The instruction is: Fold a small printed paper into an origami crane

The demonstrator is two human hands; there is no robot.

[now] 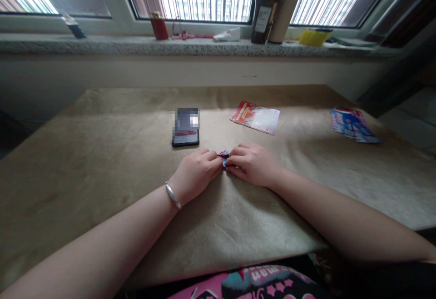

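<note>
Between my two hands is a small blue and red printed piece, perhaps folded paper or card; most of it is covered by fingers. My left hand, with a silver bracelet at the wrist, pinches it from the left. From the right, my right hand pinches the same piece with thumb and fingertips. Both hands rest low over the tan table cover, their fingertips nearly touching. Just beyond my left hand lies a black phone, its screen partly blurred out.
A red and white printed packet lies flat past my right hand. Several blue printed cards overlap near the table's right edge. The tan cover spreads over the table. Behind, a stone windowsill holds a dark container and a red cylinder.
</note>
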